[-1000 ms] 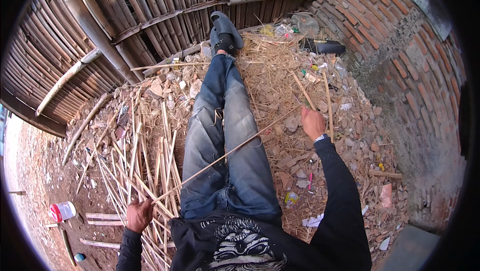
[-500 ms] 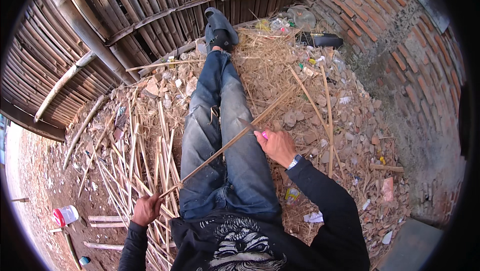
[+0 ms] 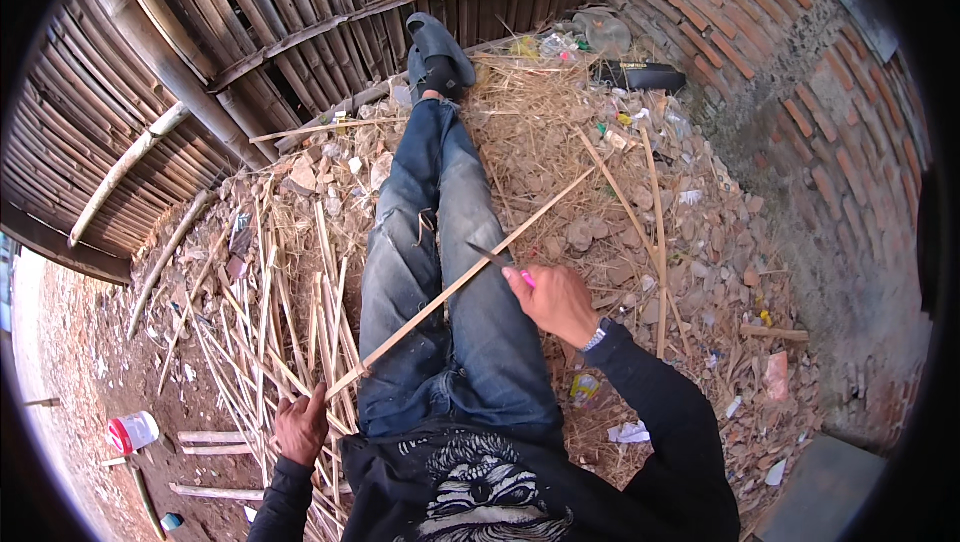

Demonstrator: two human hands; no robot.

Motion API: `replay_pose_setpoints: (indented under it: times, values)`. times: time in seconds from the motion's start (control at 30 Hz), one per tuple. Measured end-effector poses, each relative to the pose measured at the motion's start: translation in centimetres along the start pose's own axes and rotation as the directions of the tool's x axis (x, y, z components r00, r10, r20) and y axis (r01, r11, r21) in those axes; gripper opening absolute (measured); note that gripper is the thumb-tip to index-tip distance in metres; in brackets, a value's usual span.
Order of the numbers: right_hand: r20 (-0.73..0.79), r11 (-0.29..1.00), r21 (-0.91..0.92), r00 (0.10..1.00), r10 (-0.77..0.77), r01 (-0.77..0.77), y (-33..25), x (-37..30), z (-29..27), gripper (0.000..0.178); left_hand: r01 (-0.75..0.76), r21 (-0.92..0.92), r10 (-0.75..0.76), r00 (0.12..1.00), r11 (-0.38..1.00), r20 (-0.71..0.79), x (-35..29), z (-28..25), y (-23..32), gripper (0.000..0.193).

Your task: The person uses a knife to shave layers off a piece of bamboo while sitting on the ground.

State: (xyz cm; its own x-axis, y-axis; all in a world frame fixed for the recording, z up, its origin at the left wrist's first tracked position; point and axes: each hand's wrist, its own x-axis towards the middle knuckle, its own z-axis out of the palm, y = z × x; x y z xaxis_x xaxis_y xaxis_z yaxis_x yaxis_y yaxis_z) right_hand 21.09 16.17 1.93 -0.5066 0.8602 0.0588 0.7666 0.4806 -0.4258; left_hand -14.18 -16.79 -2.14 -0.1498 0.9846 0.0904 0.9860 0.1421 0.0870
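One wooden strip point(image 3: 410, 328) sits pinched in the left grip point(image 3: 302, 430); the right grip point(image 3: 558, 304) clasps a knife point(image 3: 487, 254), blade just beyond it. Apparent step: scraping; next stroke should require steady tension.

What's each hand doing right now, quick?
Left hand: closed, holding the near end of the stick.
Right hand: closed, holding the knife.

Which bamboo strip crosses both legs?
The long strip running from the left hand past the knife in the right hand; the other strips lie to either side of the legs.
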Motion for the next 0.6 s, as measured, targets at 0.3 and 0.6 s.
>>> replay_pose_setpoints:
  times: [0.3, 0.6]
  values:
    - [-0.137, 0.985, -0.065, 0.979, 0.153, -0.163, 6.2, 2.1, 2.9, 0.062, -0.008, -0.069, 0.006, 1.0, 0.998, -0.024, -1.8, 1.7, -0.4, 0.033]
    - [-0.353, 0.957, 0.006, 0.895, 0.272, -0.289, 13.3, 2.8, -0.8, 0.061, 0.124, -0.134, -0.11, 0.988, 0.983, 0.104, -5.5, 0.0, -3.6, 0.029]
